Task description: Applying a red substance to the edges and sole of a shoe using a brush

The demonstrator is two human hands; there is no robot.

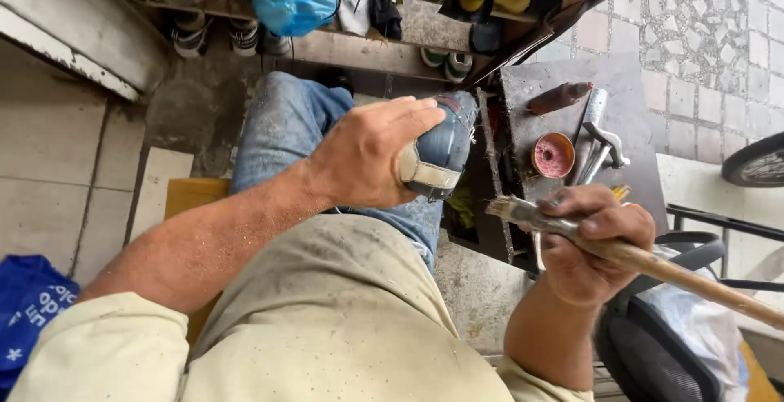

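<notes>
While I look down through the head camera, my left hand (371, 153) is cupped over the heel end of a dark blue shoe (441, 147), fingers pressed together along its top and thumb down the near side, so the shoe is clamped against my knee in blue jeans (282, 128). The shoe's pale sole edge (426, 175) shows just below that thumb. My right hand (592, 243) is closed in a fist around the wooden handle of a brush (572, 230); the handle runs out past the hand to the right, and the worn bristles (508, 208) point left, near the shoe's sole but apart from it.

Just beyond the right hand lies a dark work board (637, 92). On it, closest to the knuckles, sits a small round tin with pink paste (553, 155), with metal tools (600, 137) beside it and a brown bottle (559, 97) lying farther off. Far beyond the left hand, pairs of shoes (233, 36) stand under a shelf.
</notes>
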